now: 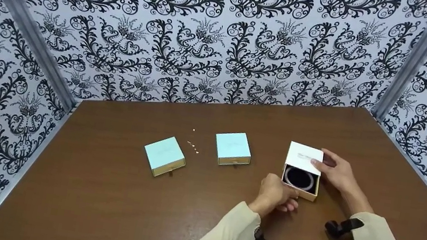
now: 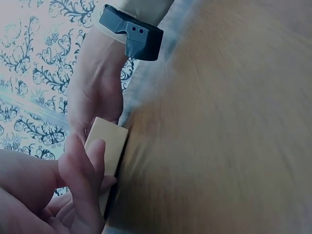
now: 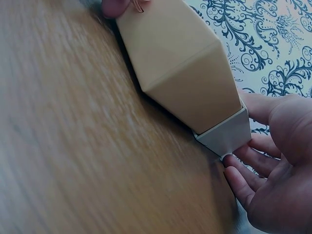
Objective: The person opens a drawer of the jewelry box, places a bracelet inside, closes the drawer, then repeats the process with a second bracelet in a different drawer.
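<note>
A small slide-out gift box stands at the right of the table, its white sleeve [image 1: 303, 157] pushed back from its drawer [image 1: 308, 195]. Inside the part-open drawer, a greyish ring like a bracelet [image 1: 287, 176] lies on a black lining. My right hand [image 1: 335, 172] grips the sleeve, thumb on top and fingers along its right side and back. At the drawer's front, my left hand [image 1: 275, 192] pinches the small pull tab [image 3: 140, 7]. The tan front face [image 2: 108, 139] shows beside my left fingers in the left wrist view.
Two closed pale-turquoise boxes sit on the brown table [image 1: 108, 201]: one box [image 1: 233, 145] near the middle, another box [image 1: 164, 154] farther left. Several tiny light bits [image 1: 193, 146] lie between them. Patterned wall panels [image 1: 191, 40] border the table's back and sides.
</note>
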`<state>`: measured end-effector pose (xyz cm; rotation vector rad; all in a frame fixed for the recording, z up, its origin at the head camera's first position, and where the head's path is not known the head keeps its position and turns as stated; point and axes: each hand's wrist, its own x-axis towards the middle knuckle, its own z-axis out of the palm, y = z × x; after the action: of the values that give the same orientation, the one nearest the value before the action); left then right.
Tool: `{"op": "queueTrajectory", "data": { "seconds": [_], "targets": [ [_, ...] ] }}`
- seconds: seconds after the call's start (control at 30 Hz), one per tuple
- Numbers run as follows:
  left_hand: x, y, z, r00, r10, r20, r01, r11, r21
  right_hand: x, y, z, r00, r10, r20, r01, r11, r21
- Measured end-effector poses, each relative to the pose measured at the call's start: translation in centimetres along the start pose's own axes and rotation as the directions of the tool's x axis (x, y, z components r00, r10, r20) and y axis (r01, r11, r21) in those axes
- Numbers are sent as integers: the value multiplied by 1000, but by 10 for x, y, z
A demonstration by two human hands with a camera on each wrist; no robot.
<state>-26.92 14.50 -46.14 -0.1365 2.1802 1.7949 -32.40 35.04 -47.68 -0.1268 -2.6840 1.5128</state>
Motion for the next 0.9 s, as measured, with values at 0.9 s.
{"op": "queueTrajectory", "data": {
  "seconds": [0.9],
  "targets": [
    [11, 1, 9, 1000, -8, -16, 7, 996, -87, -1, -1, -1, 999, 33, 37, -33, 999, -16]
  ]
}}
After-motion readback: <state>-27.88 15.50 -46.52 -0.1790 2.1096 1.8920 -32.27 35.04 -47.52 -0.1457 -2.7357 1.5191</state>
